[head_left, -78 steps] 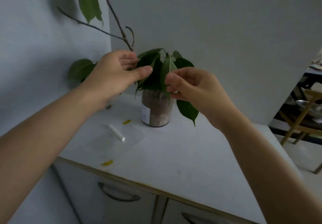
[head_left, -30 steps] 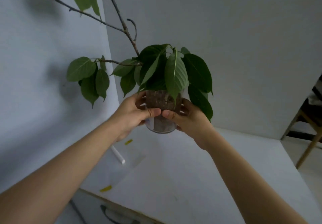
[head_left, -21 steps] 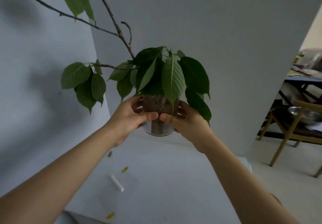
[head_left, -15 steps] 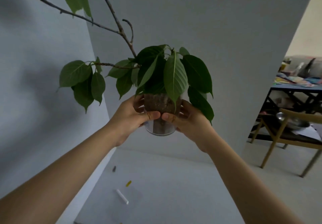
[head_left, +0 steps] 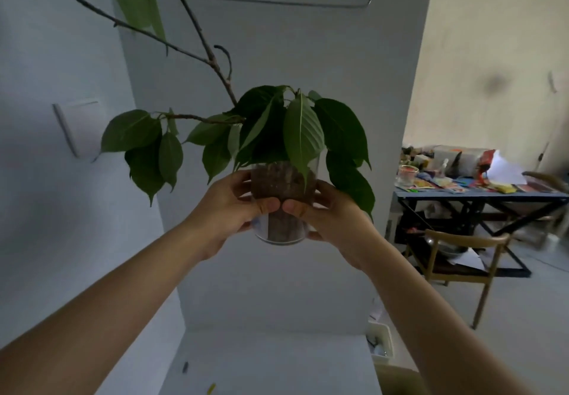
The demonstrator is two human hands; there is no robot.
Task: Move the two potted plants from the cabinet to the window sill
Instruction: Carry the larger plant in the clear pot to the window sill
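- Potted plant [head_left: 283, 179] sits at the centre of the frame, held up in the air above the white cabinet top [head_left: 277, 364] that fills the lower middle.
- We have our left hand [head_left: 228, 210] and right hand [head_left: 329, 213] curled around the pot from either side, thumbs pressed to the near wall and almost meeting.
- We see a clear, smooth, round pot with dark crumbly soil inside; broad, veined green leaves droop over its rim.
- Bare, thin woody branches [head_left: 197, 31] reach from the plant to the upper left of the frame.
- Plain pale walls stand behind and to the left; a wire hanger [head_left: 338, 2] hangs at the top.
- On the cabinet top, lower left, lie a small dark bit [head_left: 185, 367] and a yellow scrap [head_left: 211, 388].
- At right the room opens: a cluttered table [head_left: 480, 193] with dark crossed legs, and a wooden chair [head_left: 462, 259] just before it.
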